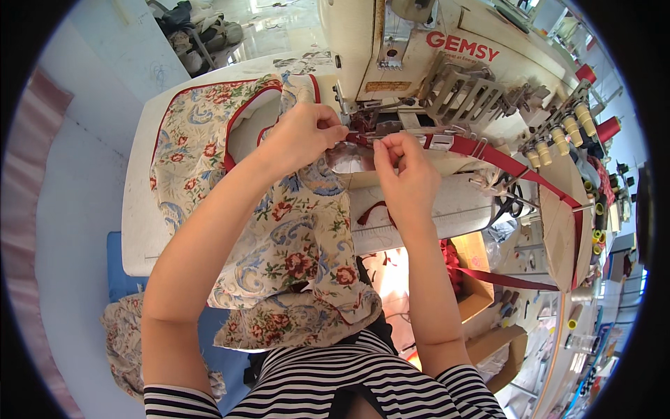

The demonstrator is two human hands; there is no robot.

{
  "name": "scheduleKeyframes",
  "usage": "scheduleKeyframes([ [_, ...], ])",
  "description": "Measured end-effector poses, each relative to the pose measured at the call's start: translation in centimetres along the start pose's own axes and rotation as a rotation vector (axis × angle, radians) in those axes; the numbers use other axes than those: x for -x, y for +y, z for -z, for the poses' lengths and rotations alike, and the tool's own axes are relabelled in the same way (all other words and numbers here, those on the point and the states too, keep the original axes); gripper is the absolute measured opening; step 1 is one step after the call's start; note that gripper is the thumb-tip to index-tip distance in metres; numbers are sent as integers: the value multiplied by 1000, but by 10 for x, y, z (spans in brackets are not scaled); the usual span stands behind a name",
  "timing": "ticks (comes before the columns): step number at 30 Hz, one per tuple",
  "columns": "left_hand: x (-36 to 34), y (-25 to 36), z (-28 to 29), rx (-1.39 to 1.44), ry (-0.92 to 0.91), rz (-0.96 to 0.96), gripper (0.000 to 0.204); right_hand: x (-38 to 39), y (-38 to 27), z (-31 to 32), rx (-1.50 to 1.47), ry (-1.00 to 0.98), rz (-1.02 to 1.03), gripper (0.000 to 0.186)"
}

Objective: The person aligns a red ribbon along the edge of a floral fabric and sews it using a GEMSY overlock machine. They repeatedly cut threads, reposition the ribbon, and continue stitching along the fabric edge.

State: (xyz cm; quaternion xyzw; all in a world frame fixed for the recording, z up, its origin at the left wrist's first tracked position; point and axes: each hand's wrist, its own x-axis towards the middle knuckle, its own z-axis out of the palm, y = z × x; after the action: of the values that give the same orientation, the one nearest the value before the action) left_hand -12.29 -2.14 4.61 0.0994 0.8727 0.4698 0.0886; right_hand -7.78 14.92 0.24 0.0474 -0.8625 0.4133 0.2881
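The red strip (514, 168) runs lengthwise rightward from left hand (303, 133) and right hand (410, 174), fingers pinched (on what, I cannot tell).

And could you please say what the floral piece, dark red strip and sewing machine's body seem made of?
Floral piece: matte woven cloth, perhaps cotton, given its soft folds. Dark red strip: likely smooth fabric tape, since it curves limply. Machine body: probably cream painted metal, given rusty edges.

The person wore a black-and-white striped top (307, 384) with short sleeves (183, 401) and black neckband (343, 401); both forearms (213, 230) were bare
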Motion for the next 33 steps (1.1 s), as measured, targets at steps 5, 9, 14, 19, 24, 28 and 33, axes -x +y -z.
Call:
scheduleKeyframes([
  [5, 1, 1, -1, 2, 22, -4, 20, 0, 2, -2, -34, 34, 38, 11],
  [9, -2, 1, -1, 12, -13, 5, 23, 0, 1, -1, -39, 25, 26, 11],
  [14, -3, 1, -2, -8, 0, 0, 24, 0, 2, -1, -46, 32, 33, 11],
  [19, -3, 0, -3, -28, 25, -3, 24, 0, 2, -1, -45, 35, 38, 11],
  [24, -3, -1, -4, -8, 27, -11, 23, 0, 1, 0, -35, 27, 45, 10],
  [28, -3, 1, -5, 1, 28, -1, 21, 0, 1, 0, -27, 24, 47, 11],
  [33, -3, 1, -5, -30, 44, -7, 21, 0, 3, 0, -35, 36, 57, 12],
])
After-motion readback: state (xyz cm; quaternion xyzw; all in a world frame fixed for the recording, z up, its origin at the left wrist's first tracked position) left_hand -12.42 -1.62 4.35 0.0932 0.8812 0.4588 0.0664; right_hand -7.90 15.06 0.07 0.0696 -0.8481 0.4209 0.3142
